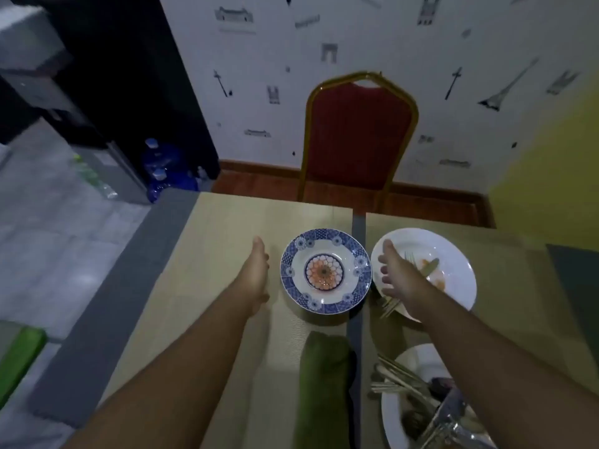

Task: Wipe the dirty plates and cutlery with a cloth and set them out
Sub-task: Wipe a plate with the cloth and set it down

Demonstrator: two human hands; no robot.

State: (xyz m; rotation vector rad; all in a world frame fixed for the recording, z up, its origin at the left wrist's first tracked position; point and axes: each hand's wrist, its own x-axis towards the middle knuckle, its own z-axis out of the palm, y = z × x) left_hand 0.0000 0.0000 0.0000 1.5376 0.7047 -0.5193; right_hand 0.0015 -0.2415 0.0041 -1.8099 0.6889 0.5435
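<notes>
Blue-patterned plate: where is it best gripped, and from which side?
Grip the blue-patterned plate probably by its wide rim at the left edge, thumb on top. It lies flat, its right edge nearly against the white plate, while the left side has bare mat and the open left hand beside it.

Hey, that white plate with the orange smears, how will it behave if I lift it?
The white plate looks glazed and rigid, so probably breakable and slick where smeared. The cutlery lying loose on it would likely slide if it tilts. Forks poking over its near rim may drop first.
</notes>
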